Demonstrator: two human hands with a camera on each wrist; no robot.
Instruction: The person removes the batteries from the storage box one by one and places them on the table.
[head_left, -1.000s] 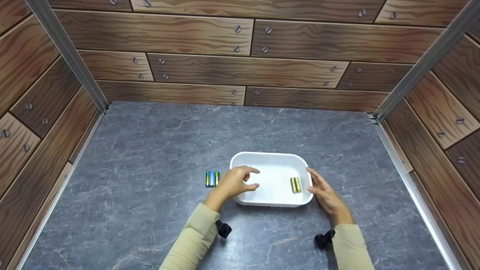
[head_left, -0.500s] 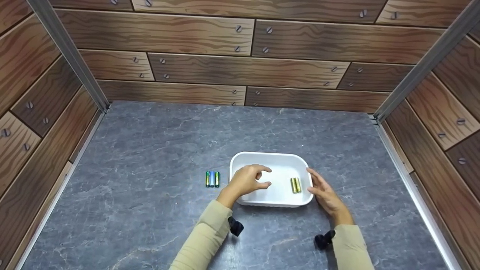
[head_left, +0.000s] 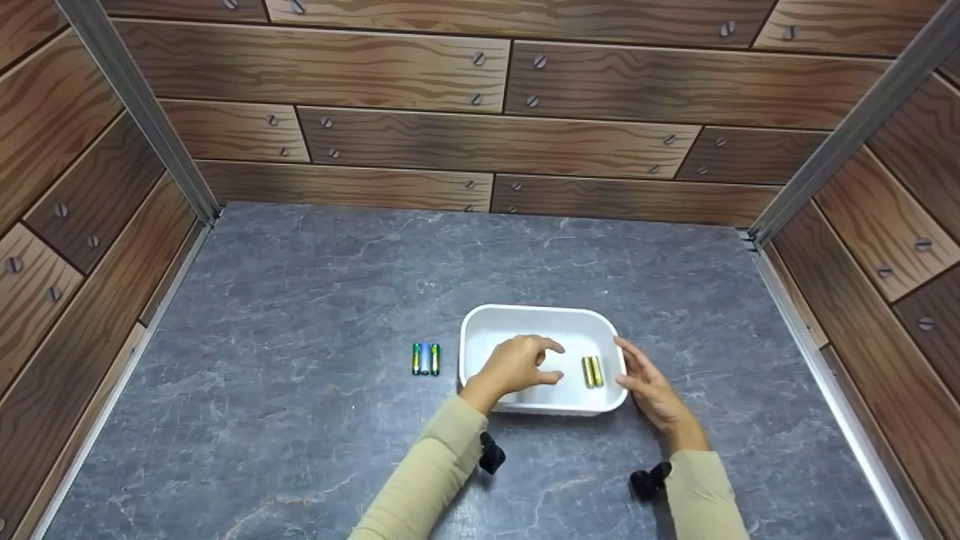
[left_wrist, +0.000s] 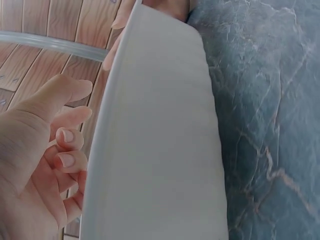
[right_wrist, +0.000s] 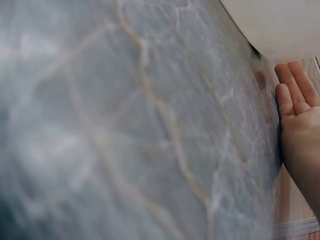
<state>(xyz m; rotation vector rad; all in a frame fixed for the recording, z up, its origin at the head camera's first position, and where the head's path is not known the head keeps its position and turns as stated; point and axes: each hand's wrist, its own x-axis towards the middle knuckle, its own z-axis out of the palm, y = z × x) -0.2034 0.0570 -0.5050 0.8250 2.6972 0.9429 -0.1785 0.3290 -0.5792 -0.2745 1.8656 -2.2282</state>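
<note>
Here we see the grey stone-look tabletop (head_left: 300, 300), w/ a white tray (head_left: 540, 319) near its front centre. Our left hand (head_left: 517, 365) hangs over the tray's left half, fingers loosely curled, thumb & forefinger apart, holding nothing. Our right hand (head_left: 651, 388) rests flat against the tray's right outer wall, fingers straight. Inside, two gold batteries (head_left: 592, 370) lie side by side near the right wall. Three more batteries (head_left: 424, 358) lie on the table just left of the tray.
</note>
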